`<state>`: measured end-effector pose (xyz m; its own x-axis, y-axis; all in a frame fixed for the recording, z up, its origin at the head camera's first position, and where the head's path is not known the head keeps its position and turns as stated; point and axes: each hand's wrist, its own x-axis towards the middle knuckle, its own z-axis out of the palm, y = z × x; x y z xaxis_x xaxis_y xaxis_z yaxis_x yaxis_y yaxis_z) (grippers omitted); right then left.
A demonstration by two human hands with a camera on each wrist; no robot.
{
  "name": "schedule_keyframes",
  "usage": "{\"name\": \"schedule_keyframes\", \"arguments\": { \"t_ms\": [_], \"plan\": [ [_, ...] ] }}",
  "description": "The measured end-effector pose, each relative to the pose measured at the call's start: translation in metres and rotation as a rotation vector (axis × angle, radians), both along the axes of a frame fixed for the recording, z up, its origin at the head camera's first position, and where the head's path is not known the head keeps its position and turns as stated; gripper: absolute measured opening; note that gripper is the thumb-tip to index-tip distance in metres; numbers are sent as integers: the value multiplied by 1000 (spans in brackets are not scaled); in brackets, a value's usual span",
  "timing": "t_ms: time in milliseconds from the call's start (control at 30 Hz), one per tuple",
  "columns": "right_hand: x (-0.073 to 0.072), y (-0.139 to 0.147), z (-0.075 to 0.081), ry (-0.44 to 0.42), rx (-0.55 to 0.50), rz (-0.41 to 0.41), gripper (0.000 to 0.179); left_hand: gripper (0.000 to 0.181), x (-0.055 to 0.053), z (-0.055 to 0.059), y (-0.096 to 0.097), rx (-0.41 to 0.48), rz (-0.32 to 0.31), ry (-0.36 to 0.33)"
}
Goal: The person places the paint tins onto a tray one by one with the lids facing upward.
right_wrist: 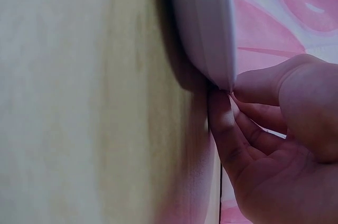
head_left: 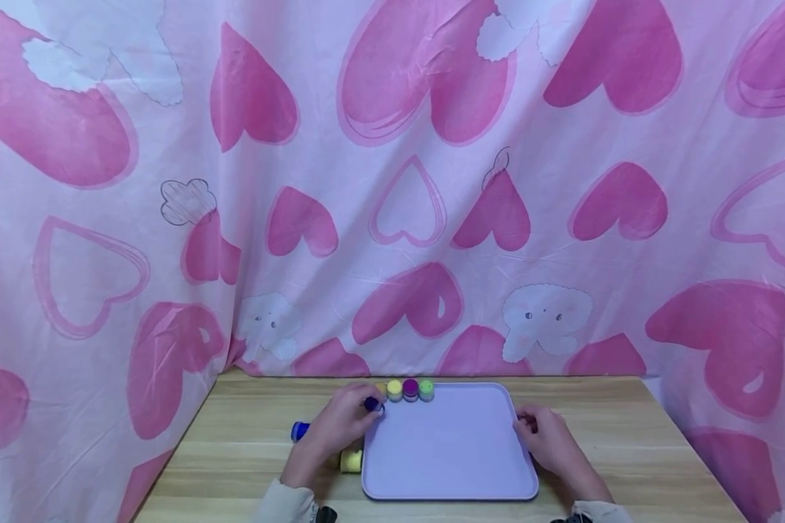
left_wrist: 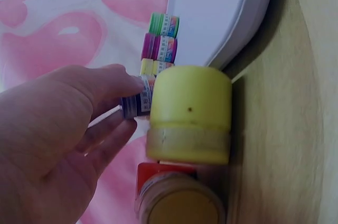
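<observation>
My left hand (head_left: pixel 345 418) pinches a small dark blue paint pot (head_left: pixel 371 404) between thumb and fingers, over the tray's far left corner. In the left wrist view the dark pot (left_wrist: pixel 138 103) shows a white printed label. On the lilac tray (head_left: pixel 454 443), a row of pots lines the far edge: yellow (head_left: pixel 395 391), purple (head_left: pixel 410 390) and green (head_left: pixel 426 391), with an orange one (head_left: pixel 381 388) partly behind the fingers. My right hand (head_left: pixel 546 436) grips the tray's right rim, thumb above and fingers beneath, as the right wrist view shows.
Left of the tray, a blue pot (head_left: pixel 299 431) and a yellow pot (head_left: pixel 351 460) lie on the wooden table (head_left: pixel 621 436). The left wrist view also shows a red pot (left_wrist: pixel 153 174) and an ochre-ended pot (left_wrist: pixel 182 208). A pink heart-patterned curtain (head_left: pixel 405 290) encloses the table.
</observation>
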<state>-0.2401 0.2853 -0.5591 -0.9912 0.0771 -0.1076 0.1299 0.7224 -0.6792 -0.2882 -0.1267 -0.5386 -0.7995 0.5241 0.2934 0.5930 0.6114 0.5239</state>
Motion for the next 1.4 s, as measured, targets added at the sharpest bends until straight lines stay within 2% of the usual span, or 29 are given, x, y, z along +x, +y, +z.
{"name": "schedule_keyframes", "arguments": {
  "t_ms": [233,467,633,900,1200,1400],
  "plan": [
    [0,0,0,-3,1,2,25,17,-2,-4,7,-13,22,46],
    [0,0,-1,2,6,-3,25,15,0,-7,15,-67,119,54],
    [0,1,-1,14,6,5,26,15,1,-6,20,-70,140,77],
    [-1,1,-1,1,0,4,26,19,2,-4,21,-95,183,20],
    [0,3,-2,-1,3,1,26,21,2,-5,21,-84,184,20],
    [-1,4,-2,-11,1,1,25,20,3,-4,19,-85,181,-5]
  ]
}}
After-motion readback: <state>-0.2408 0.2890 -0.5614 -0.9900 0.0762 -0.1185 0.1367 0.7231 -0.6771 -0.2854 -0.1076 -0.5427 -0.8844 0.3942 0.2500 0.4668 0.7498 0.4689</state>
